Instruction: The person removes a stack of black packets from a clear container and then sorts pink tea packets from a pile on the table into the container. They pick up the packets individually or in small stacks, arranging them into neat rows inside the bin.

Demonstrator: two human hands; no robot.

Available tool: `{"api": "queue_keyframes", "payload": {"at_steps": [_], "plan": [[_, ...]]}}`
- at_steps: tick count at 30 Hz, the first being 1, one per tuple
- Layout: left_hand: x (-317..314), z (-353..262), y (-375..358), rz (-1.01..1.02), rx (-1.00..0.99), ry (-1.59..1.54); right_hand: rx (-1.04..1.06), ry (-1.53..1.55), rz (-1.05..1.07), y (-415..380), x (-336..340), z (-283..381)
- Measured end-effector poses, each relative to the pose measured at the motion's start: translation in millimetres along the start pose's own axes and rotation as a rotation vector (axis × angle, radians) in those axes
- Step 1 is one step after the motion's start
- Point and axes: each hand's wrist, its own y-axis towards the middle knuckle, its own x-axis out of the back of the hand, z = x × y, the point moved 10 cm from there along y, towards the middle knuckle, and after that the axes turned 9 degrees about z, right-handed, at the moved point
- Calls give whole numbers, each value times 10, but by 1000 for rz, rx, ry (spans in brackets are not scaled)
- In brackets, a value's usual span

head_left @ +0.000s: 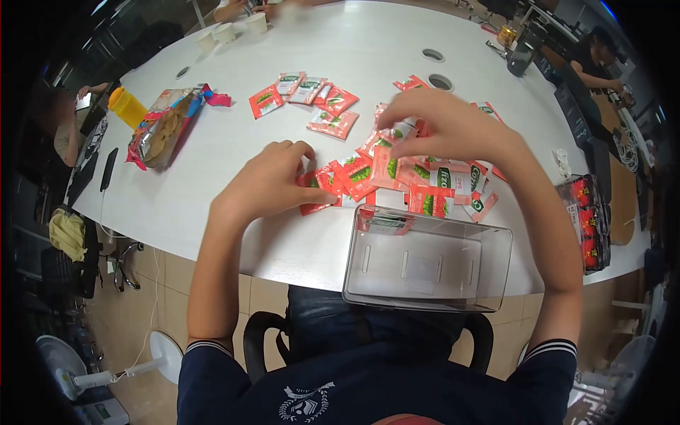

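Observation:
Red-and-white sachets with a green picture, some marked "Cozy" or "fizo", lie in a loose pile point(439, 177) in front of me. My left hand point(273, 177) is at the pile's left side, its thumb and fingers curved apart, the thumb at a red sachet point(319, 185). Over the pile's far part reaches my right hand point(453, 127). Its thumb and forefinger are spread around some sachets, and I see none pinched between them. Nearest to me stands a clear plastic bin point(428, 265), with one or two sachets point(386, 224) at its far left corner.
A smaller group of sachets point(309, 91) lies farther back. Left of it are an opened snack bag point(166, 131), a yellow bottle point(127, 108) and a phone point(109, 168). Packed red items point(588, 223) stand at the right edge. White cups point(224, 32) and other people are beyond.

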Motion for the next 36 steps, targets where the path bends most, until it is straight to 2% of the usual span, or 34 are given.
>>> {"api": "queue_keyframes", "payload": {"at_steps": [5,6,9,11,12,13,16,18,20,21,24,25,27,29,32,34,36], "plan": [[-45,-126,158,-48,18,90,144,-144,296,636,-714,16],[-83,-89,193,-6,20,59,170,-190,340,672,-780,75],[-145,62,231,126,44,-17,96,-125,347,683,-733,94],[-157,155,199,224,78,-40,-63,1,344,686,-641,8],[-134,204,183,208,47,-157,-144,69,339,669,-602,-54],[-118,282,174,190,15,-271,-102,113,297,661,-523,-28],[34,268,79,210,-73,-622,-156,329,248,553,-383,-62],[126,258,60,174,-147,-861,-8,232,72,601,-177,-7],[243,184,124,121,-206,-881,70,123,-104,536,54,92],[277,140,181,72,-237,-892,88,167,-158,497,163,171],[419,-7,338,-59,-293,-978,-31,198,-163,459,318,112],[477,-63,371,-100,-290,-1005,7,148,-260,390,438,121],[574,-82,461,-181,-271,-1006,-108,392,-282,240,514,-68],[643,-46,636,-293,-414,-1138,-197,678,-323,101,490,-282],[606,-156,750,-391,-537,-1311,-164,1194,-528,-4,276,-563],[482,-204,878,-393,-615,-1443,-171,1309,-522,35,34,-602],[364,-334,921,-311,-681,-1566,-206,1370,-482,76,-186,-587]]}}
